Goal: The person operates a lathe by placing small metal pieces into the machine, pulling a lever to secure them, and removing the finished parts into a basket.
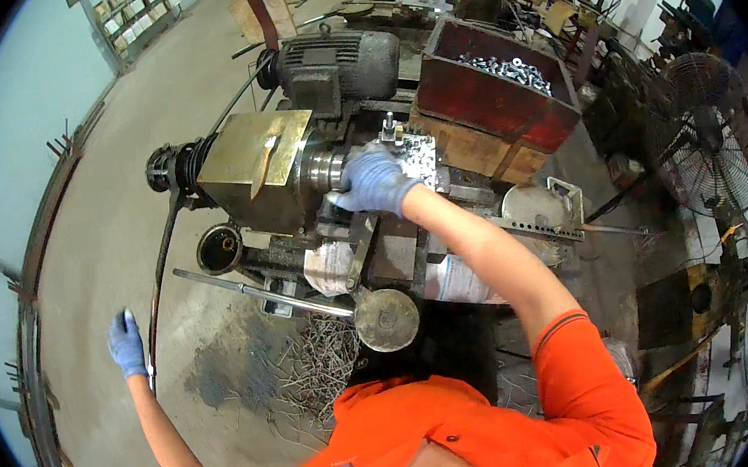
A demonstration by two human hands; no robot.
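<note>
The right hand [375, 182], in a blue glove, is laid over the chuck end of a small lathe [278, 175], its fingers curled down around the bright steel spindle nose [324, 168] and whatever sits in it; the glove hides any workpiece, so I cannot tell whether a part is loaded there or not. The spindle's long axis runs level across the view, from the belt pulley [171, 167] at the lathe's far left end toward the tool post [413, 153] just right of the hand. The brass-coloured headstock cover [253, 150] is closed, and nothing shows whether the spindle turns.

The left hand [127, 344], also gloved, is well away from the lathe, down to its left, fingers wrapped around the end of a long dark lever [163, 254] that rises toward the pulley.

As a judgement, the work looks mid-cycle: a heap of metal swarf [315, 365] lies on the floor below the lathe, and a red wooden box [495, 87] behind the tool post holds many shiny bolts [507, 70], so a good number of pieces seem already handled, with the present one at the loading or unloading point.

Behind the headstock sits a grey electric motor [339, 61]. A round handwheel [387, 320] is in front of the lathe, near the person's orange shirt [465, 432]. A pedestal fan [707, 134] stands far right of the lathe
</note>
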